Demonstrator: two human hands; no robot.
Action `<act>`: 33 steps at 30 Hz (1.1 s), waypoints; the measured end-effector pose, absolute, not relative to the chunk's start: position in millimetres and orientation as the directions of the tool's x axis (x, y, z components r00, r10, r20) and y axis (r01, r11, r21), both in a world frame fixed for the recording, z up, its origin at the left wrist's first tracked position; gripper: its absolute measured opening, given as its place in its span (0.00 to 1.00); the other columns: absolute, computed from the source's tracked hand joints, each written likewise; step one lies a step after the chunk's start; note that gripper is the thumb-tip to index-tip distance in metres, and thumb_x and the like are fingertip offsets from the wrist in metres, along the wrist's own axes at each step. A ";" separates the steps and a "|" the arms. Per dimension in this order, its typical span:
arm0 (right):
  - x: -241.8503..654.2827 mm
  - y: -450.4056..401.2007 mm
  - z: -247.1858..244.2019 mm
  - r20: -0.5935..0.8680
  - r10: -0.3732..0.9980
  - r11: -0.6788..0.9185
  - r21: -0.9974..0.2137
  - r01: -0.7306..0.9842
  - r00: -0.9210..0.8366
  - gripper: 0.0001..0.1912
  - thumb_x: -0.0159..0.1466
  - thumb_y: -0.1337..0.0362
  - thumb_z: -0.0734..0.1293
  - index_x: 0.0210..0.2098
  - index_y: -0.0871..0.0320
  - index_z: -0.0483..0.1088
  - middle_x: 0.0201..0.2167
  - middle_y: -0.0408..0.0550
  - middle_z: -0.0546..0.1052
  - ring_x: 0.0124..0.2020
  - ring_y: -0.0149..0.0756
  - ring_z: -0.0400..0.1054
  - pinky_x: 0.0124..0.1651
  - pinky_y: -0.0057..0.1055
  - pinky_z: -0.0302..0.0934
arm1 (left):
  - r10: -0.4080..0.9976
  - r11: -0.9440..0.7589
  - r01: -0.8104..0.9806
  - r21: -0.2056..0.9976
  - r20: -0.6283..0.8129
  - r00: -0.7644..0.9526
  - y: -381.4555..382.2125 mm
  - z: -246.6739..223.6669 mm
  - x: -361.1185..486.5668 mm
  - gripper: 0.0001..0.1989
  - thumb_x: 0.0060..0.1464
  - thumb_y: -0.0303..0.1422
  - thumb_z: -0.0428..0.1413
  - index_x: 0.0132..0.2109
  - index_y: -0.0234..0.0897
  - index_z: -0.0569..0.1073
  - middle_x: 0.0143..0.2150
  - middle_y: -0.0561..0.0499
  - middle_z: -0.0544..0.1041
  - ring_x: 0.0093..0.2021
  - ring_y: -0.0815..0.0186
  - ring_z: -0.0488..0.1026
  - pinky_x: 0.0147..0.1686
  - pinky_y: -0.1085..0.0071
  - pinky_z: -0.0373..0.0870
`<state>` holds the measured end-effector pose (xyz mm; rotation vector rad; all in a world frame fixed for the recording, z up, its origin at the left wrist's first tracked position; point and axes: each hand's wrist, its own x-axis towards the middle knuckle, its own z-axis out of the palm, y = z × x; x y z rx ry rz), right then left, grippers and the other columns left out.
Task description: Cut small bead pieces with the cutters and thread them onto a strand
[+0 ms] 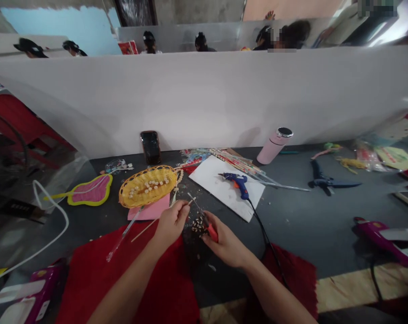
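My left hand (172,220) is closed in a pinch around a thin wooden stick (145,230), whose short end pokes out past the fingertips. My right hand (226,238) grips red-handled scissors (212,231); their grey blades reach up beside that tip. Whether the blades touch the stick I cannot tell. Just below the blades, small cut pieces (197,225) lie heaped on the dark table. A yellow woven basket (124,195) with round pale pieces in it stands beyond my left hand, partly over a pink sheet (156,210).
A blue glue gun (237,180) rests on a white board (212,175), its cord running toward me. Behind are patterned sticks (239,163), a phone (150,147) and a pink bottle (274,147). Dark pruning shears (328,182) lie right; red cloth (89,270) covers the front left.
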<state>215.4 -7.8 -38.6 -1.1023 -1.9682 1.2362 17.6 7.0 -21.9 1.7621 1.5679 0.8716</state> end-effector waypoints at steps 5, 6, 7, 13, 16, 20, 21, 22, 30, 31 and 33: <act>213.9 -9.3 -37.1 0.057 0.855 0.286 -0.881 0.377 -0.516 0.31 0.57 0.71 0.61 0.60 0.58 0.53 0.55 0.55 0.63 0.56 0.42 0.59 0.59 0.41 0.52 | 0.989 -0.148 0.621 0.770 0.124 0.081 5.0 -22.5 19.7 0.15 0.62 0.38 0.42 0.41 0.37 0.69 0.25 0.53 0.73 0.27 0.66 0.71 0.29 0.72 0.62; 213.2 -10.2 -37.5 0.048 0.850 0.263 -0.901 0.345 -0.525 0.32 0.57 0.71 0.61 0.60 0.58 0.52 0.56 0.55 0.63 0.57 0.41 0.58 0.60 0.41 0.51 | 0.987 -0.158 0.625 0.765 0.133 0.087 5.4 -23.8 19.5 0.14 0.62 0.38 0.42 0.41 0.37 0.69 0.25 0.53 0.73 0.27 0.66 0.71 0.29 0.72 0.62; 212.3 -11.1 -37.8 0.038 0.843 0.232 -0.926 0.299 -0.537 0.33 0.57 0.71 0.62 0.61 0.58 0.50 0.57 0.55 0.62 0.58 0.41 0.57 0.61 0.41 0.50 | 0.985 -0.170 0.629 0.759 0.142 0.095 5.8 -25.3 19.2 0.14 0.62 0.37 0.41 0.41 0.37 0.69 0.25 0.53 0.73 0.27 0.67 0.71 0.30 0.72 0.61; 204.8 -14.4 -30.4 0.026 0.764 -0.028 -0.997 -0.073 -0.645 0.31 0.60 0.63 0.65 0.60 0.55 0.51 0.50 0.49 0.66 0.48 0.37 0.61 0.55 0.37 0.54 | 0.981 -0.190 0.642 0.743 0.166 0.098 7.0 -30.4 18.4 0.14 0.62 0.36 0.41 0.34 0.37 0.68 0.24 0.53 0.72 0.26 0.67 0.70 0.29 0.72 0.60; 201.9 -17.0 -29.6 -0.005 0.760 -0.132 -0.980 -0.147 -0.650 0.29 0.59 0.58 0.67 0.57 0.54 0.56 0.40 0.45 0.67 0.37 0.32 0.61 0.43 0.31 0.58 | 0.980 -0.196 0.610 0.768 0.175 0.094 7.2 -31.2 18.6 0.14 0.62 0.36 0.42 0.33 0.38 0.67 0.24 0.54 0.72 0.25 0.68 0.69 0.28 0.73 0.60; 201.7 -19.7 -37.1 -0.077 0.749 -0.264 -0.946 -0.190 -0.658 0.25 0.58 0.55 0.68 0.52 0.53 0.60 0.35 0.43 0.63 0.31 0.28 0.56 0.32 0.25 0.55 | 0.979 -0.203 0.540 0.817 0.184 0.089 7.2 -29.7 18.1 0.15 0.62 0.36 0.42 0.31 0.37 0.66 0.23 0.54 0.72 0.25 0.69 0.69 0.28 0.74 0.61; 202.7 -19.1 -39.1 -0.076 0.744 -0.269 -0.943 -0.194 -0.664 0.25 0.58 0.54 0.68 0.52 0.53 0.60 0.36 0.43 0.63 0.31 0.28 0.56 0.33 0.25 0.55 | 0.979 -0.201 0.526 0.826 0.180 0.090 7.2 -28.9 17.9 0.15 0.62 0.36 0.42 0.30 0.37 0.66 0.23 0.54 0.72 0.25 0.69 0.69 0.29 0.74 0.61; 204.0 -17.9 -40.7 -0.075 0.739 -0.270 -0.944 -0.192 -0.669 0.25 0.58 0.54 0.69 0.52 0.53 0.60 0.37 0.44 0.63 0.32 0.28 0.57 0.33 0.25 0.55 | 0.981 -0.195 0.518 0.833 0.173 0.091 7.3 -28.2 17.8 0.15 0.62 0.36 0.42 0.30 0.37 0.67 0.23 0.54 0.72 0.25 0.69 0.69 0.29 0.74 0.61; 222.2 -3.4 -41.0 -0.036 0.691 -0.205 -0.967 -0.148 -0.721 0.32 0.57 0.54 0.70 0.57 0.54 0.58 0.41 0.46 0.66 0.38 0.32 0.59 0.41 0.29 0.57 | 0.986 -0.164 0.476 0.864 0.162 0.046 5.8 -20.5 20.5 0.15 0.61 0.38 0.43 0.31 0.37 0.67 0.23 0.54 0.71 0.25 0.69 0.67 0.27 0.74 0.60; 223.3 -2.8 -40.5 -0.047 0.682 -0.227 -0.962 -0.150 -0.730 0.31 0.57 0.55 0.70 0.56 0.54 0.58 0.42 0.47 0.66 0.39 0.32 0.60 0.41 0.29 0.57 | 0.986 -0.158 0.452 0.878 0.165 0.023 5.5 -18.7 20.0 0.15 0.61 0.38 0.43 0.31 0.37 0.67 0.22 0.54 0.71 0.24 0.69 0.67 0.27 0.74 0.60; 223.3 -2.3 -40.0 -0.073 0.669 -0.289 -0.942 -0.168 -0.740 0.30 0.56 0.55 0.70 0.55 0.54 0.60 0.42 0.47 0.66 0.40 0.33 0.61 0.40 0.29 0.59 | 0.986 -0.146 0.397 0.906 0.168 -0.021 4.9 -15.0 17.7 0.15 0.61 0.38 0.43 0.32 0.36 0.67 0.22 0.54 0.70 0.23 0.70 0.66 0.26 0.74 0.60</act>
